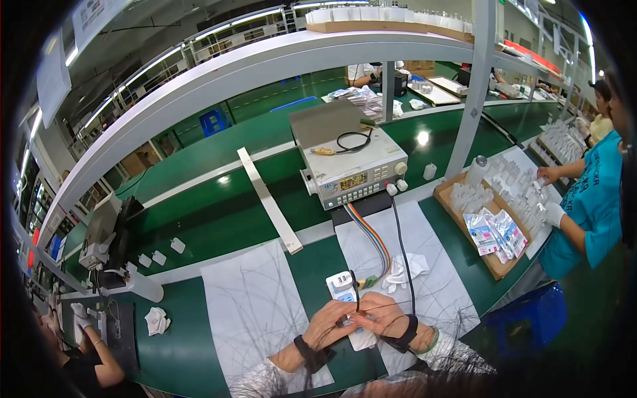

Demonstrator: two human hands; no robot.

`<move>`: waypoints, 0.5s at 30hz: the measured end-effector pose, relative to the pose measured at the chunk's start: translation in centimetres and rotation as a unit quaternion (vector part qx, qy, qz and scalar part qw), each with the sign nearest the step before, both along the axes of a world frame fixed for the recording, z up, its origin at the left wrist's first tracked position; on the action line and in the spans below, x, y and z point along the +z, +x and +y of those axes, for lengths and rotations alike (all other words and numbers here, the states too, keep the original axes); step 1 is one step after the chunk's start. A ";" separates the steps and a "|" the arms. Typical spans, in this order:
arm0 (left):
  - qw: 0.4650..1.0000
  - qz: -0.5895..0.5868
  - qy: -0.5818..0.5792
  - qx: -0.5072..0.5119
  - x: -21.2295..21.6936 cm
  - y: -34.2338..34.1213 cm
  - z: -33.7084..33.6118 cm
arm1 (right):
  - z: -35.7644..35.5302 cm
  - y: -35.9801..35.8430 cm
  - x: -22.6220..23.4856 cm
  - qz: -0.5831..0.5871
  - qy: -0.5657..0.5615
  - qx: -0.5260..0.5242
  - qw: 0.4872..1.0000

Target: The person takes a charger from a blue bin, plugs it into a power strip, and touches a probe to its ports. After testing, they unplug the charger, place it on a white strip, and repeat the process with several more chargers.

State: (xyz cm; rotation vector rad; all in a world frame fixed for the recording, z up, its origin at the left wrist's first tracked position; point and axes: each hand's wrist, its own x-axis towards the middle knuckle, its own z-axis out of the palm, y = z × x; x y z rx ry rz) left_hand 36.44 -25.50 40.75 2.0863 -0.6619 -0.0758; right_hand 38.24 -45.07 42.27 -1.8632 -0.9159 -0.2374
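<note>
My left hand [330,323] and my right hand [387,317] meet over the front of the bench, fingertips pinched together. A thin black cable [355,290] runs down between the fingers of both hands; its end and any small part there are hidden. Just beyond the fingers lies a white and blue socket block [341,284], with a white piece [363,339] showing below the hands. A green connector [369,282] on a rainbow ribbon cable [373,237] sits beside the block. A crumpled white cloth [406,272] rests to the right, near a thicker black cable [403,252]. Both wrists wear black bands.
Behind stands a grey bench meter [355,169] with a clip lead on top. White paper sheets [255,312] cover parts of the green bench. At right, a cardboard tray [488,232] holds packets and clear parts near a person in teal [587,205]. Another person [86,345] works at left.
</note>
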 end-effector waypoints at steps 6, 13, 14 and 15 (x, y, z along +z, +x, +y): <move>1.000 -0.014 -0.028 0.002 -0.1 0.0 0.1 | -0.1 0.0 0.7 0.011 0.000 0.004 1.000; 0.985 0.127 -0.106 0.056 -0.2 -0.7 -0.4 | -0.3 0.0 0.5 0.031 0.023 0.026 0.999; 0.986 0.118 -0.105 0.051 -0.5 -0.7 -0.3 | -0.3 -0.1 0.6 0.030 0.022 0.026 0.999; 0.987 0.110 -0.105 0.045 -0.8 -0.6 -0.3 | -0.3 -0.1 0.7 0.031 0.021 0.025 0.999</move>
